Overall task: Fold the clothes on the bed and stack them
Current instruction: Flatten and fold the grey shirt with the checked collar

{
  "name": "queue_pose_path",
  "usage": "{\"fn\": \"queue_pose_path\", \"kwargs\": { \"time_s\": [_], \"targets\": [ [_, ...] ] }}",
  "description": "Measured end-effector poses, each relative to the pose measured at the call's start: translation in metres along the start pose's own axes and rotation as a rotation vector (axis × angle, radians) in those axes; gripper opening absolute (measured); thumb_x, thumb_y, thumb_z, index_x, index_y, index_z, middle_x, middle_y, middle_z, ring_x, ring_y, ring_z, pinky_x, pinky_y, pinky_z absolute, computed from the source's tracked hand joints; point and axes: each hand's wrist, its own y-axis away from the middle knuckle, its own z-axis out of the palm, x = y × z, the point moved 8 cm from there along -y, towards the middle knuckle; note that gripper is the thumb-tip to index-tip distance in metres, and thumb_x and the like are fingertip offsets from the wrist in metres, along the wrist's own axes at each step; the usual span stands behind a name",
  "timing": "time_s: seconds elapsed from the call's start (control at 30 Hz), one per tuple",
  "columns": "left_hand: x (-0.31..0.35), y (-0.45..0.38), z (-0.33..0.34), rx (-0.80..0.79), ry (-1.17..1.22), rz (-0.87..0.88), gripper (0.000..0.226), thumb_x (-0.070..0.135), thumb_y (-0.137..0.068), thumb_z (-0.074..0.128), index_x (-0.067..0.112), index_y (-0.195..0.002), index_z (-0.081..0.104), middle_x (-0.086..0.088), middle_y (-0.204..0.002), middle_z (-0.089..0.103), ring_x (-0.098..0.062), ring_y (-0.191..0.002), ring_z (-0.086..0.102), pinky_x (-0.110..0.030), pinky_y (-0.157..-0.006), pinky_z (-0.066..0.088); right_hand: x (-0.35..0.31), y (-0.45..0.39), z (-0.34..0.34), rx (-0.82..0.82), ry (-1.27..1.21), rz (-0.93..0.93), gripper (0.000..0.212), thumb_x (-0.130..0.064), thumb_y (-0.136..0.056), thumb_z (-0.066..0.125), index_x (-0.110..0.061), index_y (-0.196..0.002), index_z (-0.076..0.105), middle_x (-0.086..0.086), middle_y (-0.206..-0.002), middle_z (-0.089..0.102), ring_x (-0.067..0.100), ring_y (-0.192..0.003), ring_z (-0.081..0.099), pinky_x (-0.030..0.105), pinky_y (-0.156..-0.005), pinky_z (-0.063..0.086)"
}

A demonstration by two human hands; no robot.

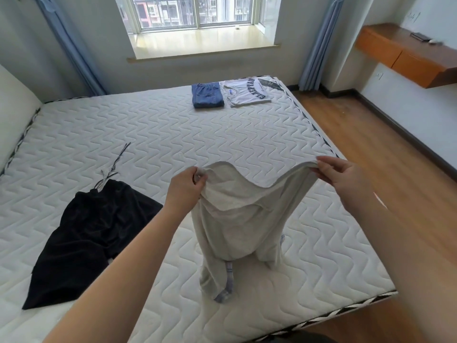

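A light grey garment [242, 219] hangs above the bed between my two hands, its lower end with blue-striped cuffs resting on the mattress [173, 125]. My left hand [188, 186] pinches its upper left edge. My right hand [338, 174] pinches its upper right edge. The top edge sags between them. A black strappy dress [94, 233] lies flat on the mattress to the left. At the bed's far end, folded blue jeans [207, 95] lie beside a folded white printed t-shirt [247, 92].
The bed's right edge [321, 134] borders a wooden floor [385, 149]. A wooden wall shelf [405, 55] juts out at the upper right. A window sill [202, 43] and blue curtains stand beyond the bed. A padded headboard [12, 115] runs along the left.
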Motion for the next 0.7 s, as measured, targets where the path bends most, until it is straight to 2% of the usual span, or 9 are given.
{"fn": "queue_pose_path", "kwargs": {
  "time_s": [0.07,0.13,0.2,0.23,0.33,0.4,0.5,0.6,0.7],
  "targets": [
    [0.007,-0.005,0.002,0.006,-0.084,0.020,0.021,0.022,-0.096,0.057,0.029,-0.076,0.056,0.006,-0.071,0.058,-0.027,-0.078,0.066,-0.040,-0.072,0.054,0.001,-0.013,-0.015,-0.008,0.072,0.004,0.024,-0.014,-0.088,0.071,-0.012,-0.111,0.072,0.012,-0.103,0.073,0.018,-0.091,0.071,0.023,-0.087,0.055],
    [0.016,-0.011,0.007,0.006,-0.147,0.017,0.022,0.015,-0.094,0.052,0.024,-0.076,0.059,0.002,-0.073,0.060,-0.029,-0.080,0.065,-0.040,-0.072,0.055,0.002,-0.025,-0.027,-0.034,0.251,-0.019,0.030,-0.017,-0.084,0.076,-0.019,-0.113,0.072,-0.001,-0.095,0.075,0.004,-0.080,0.069,0.014,-0.077,0.052],
    [0.022,-0.018,0.016,0.002,-0.160,-0.015,0.021,0.011,-0.093,0.046,0.012,-0.093,0.067,-0.008,-0.085,0.067,-0.032,-0.082,0.065,-0.044,-0.074,0.057,0.001,-0.036,-0.039,-0.056,0.409,-0.060,0.032,-0.015,-0.083,0.077,-0.022,-0.113,0.072,-0.010,-0.089,0.072,-0.008,-0.069,0.063,0.004,-0.066,0.044],
    [0.026,-0.022,0.021,0.006,-0.166,-0.029,0.024,0.011,-0.093,0.044,0.010,-0.101,0.067,-0.011,-0.090,0.068,-0.033,-0.083,0.066,-0.046,-0.075,0.057,0.001,-0.043,-0.046,-0.066,0.446,-0.075,0.031,-0.013,-0.083,0.076,-0.021,-0.113,0.072,-0.009,-0.090,0.072,-0.010,-0.071,0.064,0.003,-0.068,0.044],
    [0.039,-0.035,0.036,0.023,-0.241,-0.053,0.023,0.012,-0.095,0.040,0.006,-0.096,0.062,-0.015,-0.087,0.067,-0.035,-0.079,0.064,-0.048,-0.072,0.056,0.002,-0.064,-0.072,-0.071,0.478,-0.072,0.022,-0.017,-0.090,0.069,-0.014,-0.112,0.073,0.001,-0.097,0.074,0.007,-0.085,0.071,0.017,-0.085,0.053],
    [0.048,-0.049,0.041,0.044,-0.356,-0.057,0.020,0.011,-0.094,0.039,0.007,-0.087,0.057,-0.016,-0.082,0.066,-0.035,-0.077,0.062,-0.045,-0.070,0.053,0.001,-0.080,-0.090,-0.069,0.515,-0.078,0.016,-0.018,-0.093,0.065,-0.013,-0.105,0.074,0.005,-0.092,0.075,0.014,-0.081,0.072,0.018,-0.077,0.055],
    [0.054,-0.072,0.043,0.015,-0.540,-0.071,0.021,0.003,-0.090,0.043,0.009,-0.101,0.060,-0.017,-0.088,0.068,-0.035,-0.082,0.065,-0.043,-0.074,0.053,0.004,-0.109,-0.110,-0.085,0.592,-0.073,0.014,-0.019,-0.095,0.061,-0.013,-0.098,0.073,0.006,-0.083,0.075,0.020,-0.076,0.073,0.021,-0.066,0.053],
    [0.054,-0.098,0.035,-0.056,-0.716,-0.105,0.024,-0.004,-0.084,0.047,0.007,-0.102,0.059,-0.017,-0.091,0.067,-0.034,-0.080,0.065,-0.042,-0.075,0.055,0.010,-0.141,-0.121,-0.103,0.572,-0.030,0.017,-0.021,-0.096,0.060,-0.008,-0.094,0.072,0.011,-0.080,0.074,0.027,-0.076,0.073,0.043,-0.077,0.059],
    [0.049,-0.125,0.020,-0.189,-0.888,-0.157,0.028,-0.006,-0.081,0.049,0.009,-0.101,0.061,-0.014,-0.095,0.066,-0.030,-0.085,0.064,-0.035,-0.072,0.052,0.012,-0.173,-0.123,-0.108,0.609,0.000,0.026,-0.028,-0.095,0.060,-0.009,-0.081,0.070,0.011,-0.076,0.074,0.031,-0.075,0.072,0.052,-0.084,0.056]
  ]
}}
